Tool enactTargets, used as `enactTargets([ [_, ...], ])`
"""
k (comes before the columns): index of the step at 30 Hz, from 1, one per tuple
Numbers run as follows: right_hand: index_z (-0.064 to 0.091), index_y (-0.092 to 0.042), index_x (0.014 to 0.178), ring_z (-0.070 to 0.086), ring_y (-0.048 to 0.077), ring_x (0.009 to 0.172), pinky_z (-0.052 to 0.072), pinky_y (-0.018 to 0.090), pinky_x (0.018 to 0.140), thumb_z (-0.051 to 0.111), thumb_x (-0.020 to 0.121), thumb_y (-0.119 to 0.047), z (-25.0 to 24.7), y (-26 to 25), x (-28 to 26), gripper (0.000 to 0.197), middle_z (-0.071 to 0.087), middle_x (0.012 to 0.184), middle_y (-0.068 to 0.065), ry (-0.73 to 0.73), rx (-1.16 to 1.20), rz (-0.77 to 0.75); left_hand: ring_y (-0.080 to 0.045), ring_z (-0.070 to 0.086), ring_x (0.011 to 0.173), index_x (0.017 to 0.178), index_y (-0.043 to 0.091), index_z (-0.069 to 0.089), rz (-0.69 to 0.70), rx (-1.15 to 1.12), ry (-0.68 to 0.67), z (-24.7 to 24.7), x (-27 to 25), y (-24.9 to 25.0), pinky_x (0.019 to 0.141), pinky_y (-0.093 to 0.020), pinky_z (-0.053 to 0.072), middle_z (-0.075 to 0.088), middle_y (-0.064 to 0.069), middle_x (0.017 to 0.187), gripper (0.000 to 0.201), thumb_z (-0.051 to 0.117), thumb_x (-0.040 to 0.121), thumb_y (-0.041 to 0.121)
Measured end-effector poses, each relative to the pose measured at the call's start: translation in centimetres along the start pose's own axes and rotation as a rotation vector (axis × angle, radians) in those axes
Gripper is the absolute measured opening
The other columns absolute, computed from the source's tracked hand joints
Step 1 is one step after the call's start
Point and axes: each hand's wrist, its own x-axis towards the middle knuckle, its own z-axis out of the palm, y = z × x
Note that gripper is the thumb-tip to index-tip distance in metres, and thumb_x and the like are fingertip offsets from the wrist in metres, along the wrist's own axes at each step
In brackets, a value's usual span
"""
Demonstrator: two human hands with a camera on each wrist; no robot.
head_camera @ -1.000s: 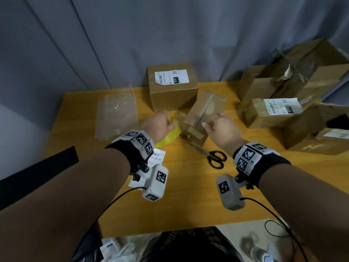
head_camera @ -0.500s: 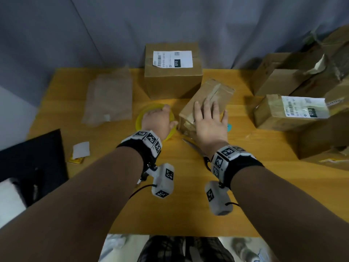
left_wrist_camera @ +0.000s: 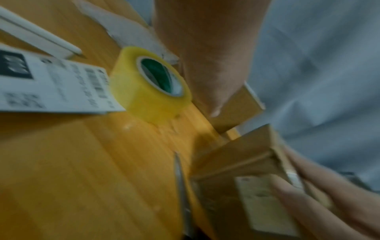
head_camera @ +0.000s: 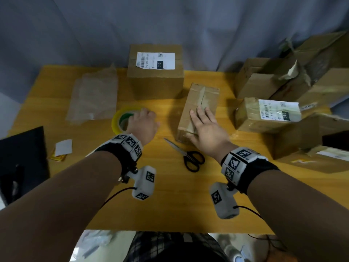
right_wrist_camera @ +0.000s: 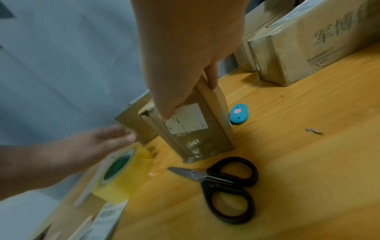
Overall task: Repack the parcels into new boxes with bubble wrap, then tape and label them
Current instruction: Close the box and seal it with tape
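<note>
A small brown box, sealed with clear tape, lies on the wooden table. My right hand rests flat on its top with straight fingers; the right wrist view shows the fingers running along the box. A yellow tape roll lies on the table to the left. My left hand hovers at its right edge, fingers extended and holding nothing. In the left wrist view the roll stands free beside one finger.
Black-handled scissors lie just in front of the small box. A blue cutter lies behind it. A large labelled box stands at the back, bubble wrap at the left, a white label near the left edge, several boxes stacked right.
The left hand held the tape roll up against the tilted box; it has set the roll on the table and let go. The box now lies flat under the right hand.
</note>
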Motion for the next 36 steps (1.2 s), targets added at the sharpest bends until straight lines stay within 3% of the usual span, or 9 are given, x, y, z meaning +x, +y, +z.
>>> enactTargets([
  [3,0.018,-0.013,0.152,0.004,0.022,0.147,0.017,0.035,0.117,0.033,0.100,-0.036,-1.4,-0.4,0.0,0.059,0.009,0.160,0.005,0.009,0.076,-0.042,-0.031,0.038,0.130,0.140,0.009,0.038,0.145,-0.336,-0.036,-1.8,0.5,4.1,0.107,-0.043,0.033,0.037,-0.013,0.144,0.050,0.034,0.100,0.040],
  [6,0.041,-0.013,0.143,0.022,0.021,0.142,0.016,0.025,0.112,0.034,0.100,-0.024,-3.0,1.0,0.2,0.045,0.029,0.155,0.006,0.033,0.064,-0.151,-0.030,0.046,0.126,0.151,0.010,0.005,0.112,-0.455,-0.274,-2.5,0.6,7.4,0.104,-0.040,0.039,0.041,-0.016,0.143,0.066,0.035,0.100,0.040],
  [9,0.029,-0.022,0.149,0.014,0.017,0.146,0.007,0.036,0.117,0.028,0.102,-0.034,-2.9,2.6,0.2,0.048,0.019,0.159,-0.003,-0.046,-0.078,-0.210,-0.026,0.045,0.128,0.149,0.019,-0.017,0.003,-0.549,-0.402,-2.3,0.8,7.4,0.106,-0.037,0.037,0.035,-0.012,0.150,0.078,0.037,0.099,0.044],
  [13,0.003,-0.028,0.153,-0.009,0.009,0.147,-0.013,0.044,0.116,0.015,0.100,-0.052,-2.5,3.8,1.0,0.059,-0.004,0.160,-0.013,-0.113,-0.134,-0.210,-0.026,0.039,0.134,0.149,0.027,-0.013,-0.056,-0.673,-0.440,-3.0,0.6,6.9,0.104,-0.040,0.041,0.020,-0.004,0.157,0.078,0.042,0.098,0.043],
  [18,-0.007,-0.029,0.152,-0.015,0.019,0.146,-0.017,0.053,0.113,0.012,0.095,-0.062,-3.2,4.2,3.9,0.068,-0.013,0.159,-0.012,-0.102,-0.162,-0.100,-0.031,0.044,0.129,0.149,0.038,-0.008,-0.153,-0.926,-0.490,-3.1,0.2,7.2,0.092,-0.048,0.051,0.021,0.001,0.154,0.076,0.048,0.096,0.037],
  [21,-0.006,-0.029,0.152,-0.011,0.025,0.147,-0.010,0.058,0.114,0.021,0.091,-0.070,-4.4,4.3,5.5,0.078,-0.012,0.159,-0.010,-0.118,-0.126,-0.041,-0.030,0.046,0.126,0.150,0.036,-0.001,-0.178,-1.018,-0.495,-3.0,0.3,7.0,0.095,-0.048,0.049,0.030,0.001,0.148,0.074,0.050,0.096,0.035],
  [26,0.012,-0.024,0.151,0.026,0.035,0.138,0.029,0.048,0.110,0.061,0.079,-0.064,-5.7,5.4,6.8,0.096,0.019,0.154,0.008,-0.132,0.260,0.082,-0.031,0.066,0.100,0.125,0.006,0.053,-0.385,-1.070,-0.586,-2.4,-0.2,6.8,0.090,-0.043,0.054,0.067,-0.015,0.111,0.068,0.051,0.086,0.061],
  [31,0.046,-0.007,0.133,0.049,0.030,0.121,0.040,0.035,0.096,0.067,0.081,-0.053,-6.2,7.7,6.1,0.073,0.052,0.132,0.010,-0.031,0.572,0.273,-0.033,0.068,0.092,0.113,0.005,0.057,-0.511,-1.366,-0.412,-2.9,0.3,7.4,0.080,-0.040,0.058,0.067,-0.024,0.105,0.047,0.066,0.085,0.043],
  [36,0.058,-0.008,0.119,0.058,0.030,0.106,0.050,0.047,0.094,0.058,0.084,-0.057,-7.6,9.7,4.6,0.059,0.061,0.115,0.010,0.155,0.887,0.476,-0.028,0.068,0.087,0.077,0.007,0.059,-0.472,-1.276,-0.189,-6.0,2.4,7.2,0.082,-0.039,0.057,0.069,-0.020,0.094,0.045,0.062,0.085,0.052],
])
